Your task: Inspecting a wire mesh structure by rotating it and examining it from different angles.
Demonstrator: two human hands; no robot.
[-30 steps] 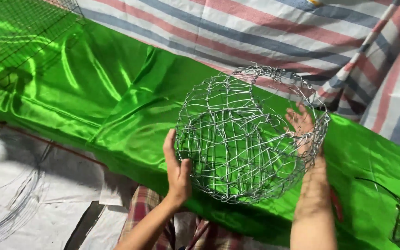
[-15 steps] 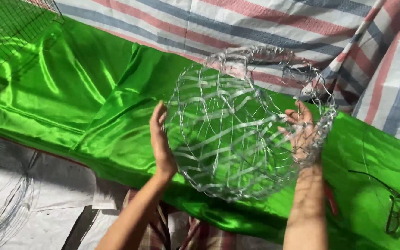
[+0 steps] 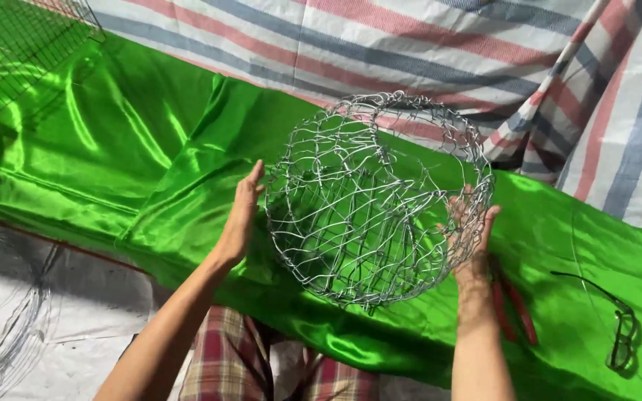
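A round basket of twisted silver wire mesh [image 3: 369,200] hangs in the air above a shiny green cloth [image 3: 113,156]. My left hand [image 3: 241,215] presses flat against the basket's left side, fingers pointing up. On the opposite side my right hand [image 3: 472,234] cups the basket, its fingers partly behind the mesh. The basket's open rim tilts up and away from me.
Red-handled pliers [image 3: 514,308] lie on the cloth by my right wrist, with dark-framed glasses [image 3: 622,334] further right. A wire grid panel [image 3: 9,52] lies at the top left. A striped tarp [image 3: 440,44] covers the back. Coiled wire [image 3: 5,349] rests on white sheeting at the lower left.
The basket has turned between my palms, its rim now tilted upward. My left hand slid up from under the basket to its left side.
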